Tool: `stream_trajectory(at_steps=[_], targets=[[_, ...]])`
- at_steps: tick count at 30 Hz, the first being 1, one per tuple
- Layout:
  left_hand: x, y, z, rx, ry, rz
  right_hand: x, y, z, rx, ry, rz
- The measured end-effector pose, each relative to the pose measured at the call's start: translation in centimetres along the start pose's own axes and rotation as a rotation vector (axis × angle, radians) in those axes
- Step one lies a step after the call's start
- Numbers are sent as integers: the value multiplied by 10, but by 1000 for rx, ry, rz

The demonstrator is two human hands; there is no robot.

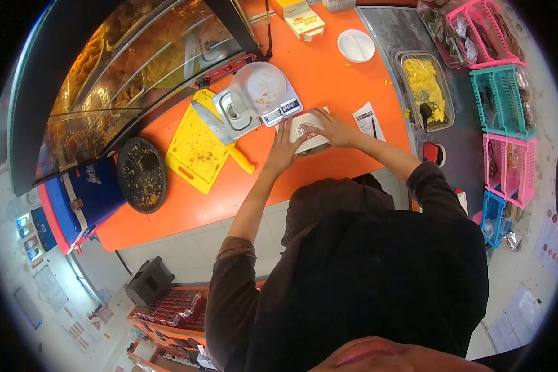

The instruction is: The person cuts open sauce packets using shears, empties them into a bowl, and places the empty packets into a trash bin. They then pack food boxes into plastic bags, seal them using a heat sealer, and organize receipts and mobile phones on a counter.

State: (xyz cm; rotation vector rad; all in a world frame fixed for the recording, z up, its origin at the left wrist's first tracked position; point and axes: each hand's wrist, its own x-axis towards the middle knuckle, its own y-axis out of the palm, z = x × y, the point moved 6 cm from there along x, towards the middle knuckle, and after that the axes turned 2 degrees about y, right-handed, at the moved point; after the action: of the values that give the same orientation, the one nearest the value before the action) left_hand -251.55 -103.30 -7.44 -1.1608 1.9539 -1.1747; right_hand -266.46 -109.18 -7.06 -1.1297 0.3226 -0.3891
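A white cardboard food box (305, 128) with red and dark print on its lid lies at the front edge of the orange counter. My left hand (281, 150) grips its left side, with the thumb reaching over the lid. From the right, my right hand (336, 129) grips the other side, fingers on the far corner and thumb on top. The lid looks closed; the contents are hidden. Just beyond the box stands a digital kitchen scale (283, 111) carrying a crumb-specked clear bowl (259, 87). A printed slip with a pen (374, 127) lies right of my right hand.
A yellow cutting board (195, 149) with crumbs and a yellow-handled knife (239, 156) lie left. Further left are a dark round tray (142, 177) and a lit glass food warmer (130, 68). A white bowl (356, 46) and a tub of yellow food (425, 87) sit right.
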Motion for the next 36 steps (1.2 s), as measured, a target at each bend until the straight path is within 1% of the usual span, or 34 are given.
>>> stream_trajectory(at_steps=[1, 3, 4, 5, 6, 7, 8, 9, 10, 11, 12, 13, 14, 16, 18, 19, 20, 21, 22, 23, 24, 25, 26, 27, 28, 29, 30, 31, 32, 33, 34, 36], targets=[[-1, 4, 1, -1, -1, -1, -2, 7, -3, -179, -9, -54], [-3, 8, -3, 280, 11, 49, -5, -4, 6, -122, 18, -27], [-3, 4, -8, 282, 9, 46, -6, -12, 11, -68, 42, -3], [-2, -13, -17, 191, -71, 82, -6, -21, 15, -71, 40, -5], [-3, -21, -23, 98, -149, 121, -7, -28, 18, -82, 90, 2], [-1, -20, -30, 102, -144, 121, -9, -31, 19, -96, 142, 8], [4, -21, -34, 140, -174, 77, -11, -29, 21, -99, 146, 3], [7, -22, -37, 177, -207, 34, -18, -37, 14, 217, 266, -274], [12, -10, -32, 181, -204, 29, -30, -42, 4, 534, 376, -550], [19, 7, -20, 88, -202, -74, -37, -34, 6, 530, 374, -554], [26, 9, -17, -9, -197, -173, -56, -16, -3, 722, 604, -589], [29, 15, -14, -13, -190, -170, -79, 6, -8, 914, 842, -615], [33, 10, -16, 15, -154, -171, -90, 14, 2, 910, 851, -620], [43, 2, -28, 48, -101, -180, -92, 50, 19, 1435, 992, -323], [46, -8, -46, 48, -150, -204, -90, 53, 15, 1419, 966, -388], [50, -11, -61, 51, -123, -192, -93, 53, 13, 1408, 944, -441], [54, -21, -78, 63, -110, -229, -101, 52, 8, 1418, 962, -482], [60, -28, -95, 73, -85, -264, -111, 46, 1, 1339, 979, -486], [66, -32, -112, 69, -27, -237, -125, 41, -2, 1260, 1008, -495], [72, -38, -127, 108, 27, -263, -140, 25, 6, 1265, 1049, -563], [85, -43, -146, 136, 99, -298, -153, -12, 15, 1245, 988, -748], [97, -43, -169, 114, 199, -280, -172, -39, 20, 1198, 928, -939], [104, -45, -189, 88, 237, -289, -197, -44, 19, 1165, 985, -1037], [112, -45, -212, 62, 269, -291, -220, -42, 20, 1273, 978, -1121], [121, -42, -243, 40, 355, -260, -244, -38, 21, 1383, 955, -1201], [127, -41, -275, -3, 440, -221, -275, -36, 20, 1279, 1024, -1246], [130, -37, -305, -42, 515, -182, -305, -33, 23, 1264, 1052, -1316], [135, -32, -336, -44, 572, -158, -337, -33, 28, 1271, 977, -1463], [141, -21, -371, -36, 672, -71, -368, -33, 34, 1263, 886, -1605], [145, -7, -407, -25, 772, 12, -401, -40, 50, 1317, 845, -1726], [148, 6, -442, -25, 824, 24, -435, -31, 56, 1288, 849, -1784], [147, 39, -517, -57, 1026, 125, -501, -3, 67, 1183, 1023, -1741]])
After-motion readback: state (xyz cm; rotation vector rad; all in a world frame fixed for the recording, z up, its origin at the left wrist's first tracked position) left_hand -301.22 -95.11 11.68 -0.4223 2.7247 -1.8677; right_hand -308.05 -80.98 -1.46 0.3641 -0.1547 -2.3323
